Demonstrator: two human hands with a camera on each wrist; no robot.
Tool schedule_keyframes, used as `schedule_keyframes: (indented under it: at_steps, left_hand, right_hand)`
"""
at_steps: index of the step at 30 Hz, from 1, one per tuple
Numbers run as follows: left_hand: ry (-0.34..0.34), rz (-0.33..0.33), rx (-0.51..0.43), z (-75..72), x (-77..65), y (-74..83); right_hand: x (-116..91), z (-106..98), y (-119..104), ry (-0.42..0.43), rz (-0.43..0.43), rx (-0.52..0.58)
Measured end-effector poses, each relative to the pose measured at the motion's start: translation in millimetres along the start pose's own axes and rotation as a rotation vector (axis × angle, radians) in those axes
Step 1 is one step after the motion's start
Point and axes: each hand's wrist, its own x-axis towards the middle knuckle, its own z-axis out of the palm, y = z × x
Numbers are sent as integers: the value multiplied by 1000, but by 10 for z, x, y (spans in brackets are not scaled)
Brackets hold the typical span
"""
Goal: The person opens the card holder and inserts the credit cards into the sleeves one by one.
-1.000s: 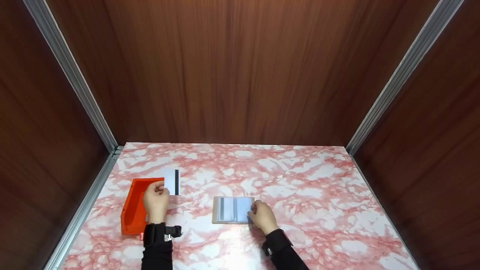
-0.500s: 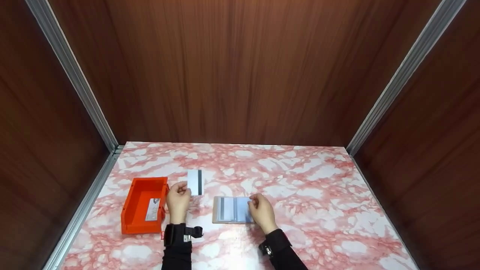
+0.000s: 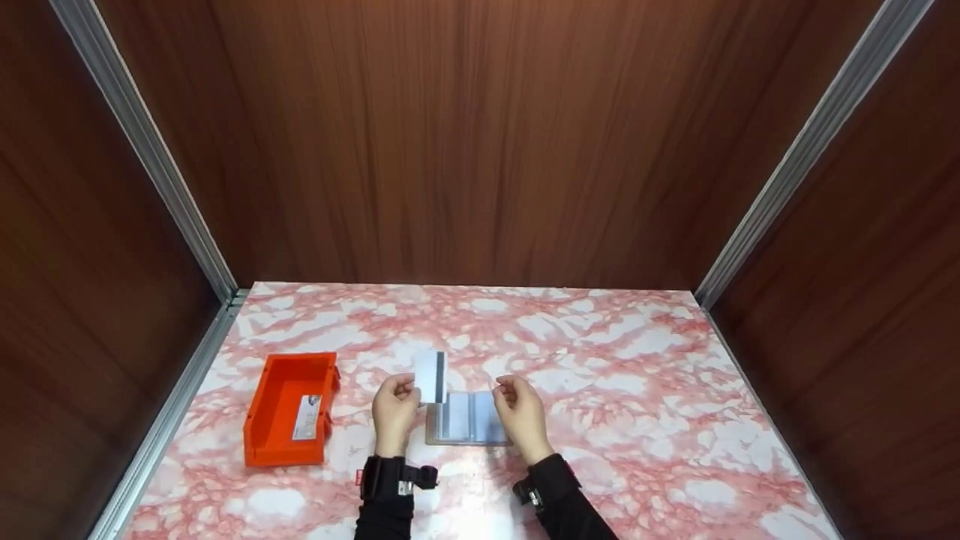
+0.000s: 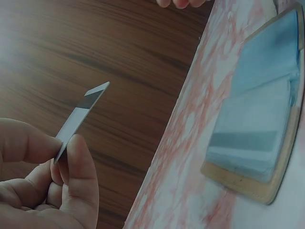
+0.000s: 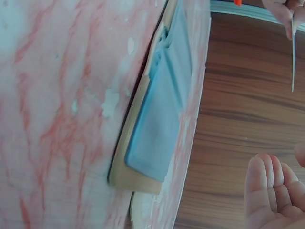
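Note:
My left hand (image 3: 395, 415) pinches a white card (image 3: 430, 376) with a dark stripe near one edge, between thumb and fingertips. In the left wrist view the card (image 4: 78, 117) appears nearly edge-on. Below it an open card holder (image 3: 474, 441) lies flat on the table, with a tan cover and clear bluish sleeves. One sleeve (image 4: 248, 140) shows a dark stripe through it. My right hand (image 3: 523, 416) hovers by the holder's right edge; in the right wrist view its fingers (image 5: 259, 186) are loosely bent with nothing between them, and the thumb stands apart.
An orange bin (image 3: 257, 431) stands at the left of the table, and a printed card (image 3: 306, 418) lies inside it. The pink and white marbled table (image 3: 615, 360) is bounded by brown wood-grain panels (image 3: 465, 150) with metal corner rails.
My left hand has carried the card rightward from the bin to above the holder's left side, uncovering the printed card in the bin. My right hand has lifted slightly off the holder's edge.

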Motion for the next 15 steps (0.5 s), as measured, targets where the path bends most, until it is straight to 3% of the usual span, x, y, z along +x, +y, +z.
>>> schedule_keyframes:
  at_steps: [8, 15]
  left_hand:
    - [-23, -10, 11, 154, -130, -89]
    - [-48, 1, 7, 240, -205, -127]
  right_hand:
    - [-4, 11, -64, -86, 42, 47]
    - [-22, 35, -90, -105, 34, 85]
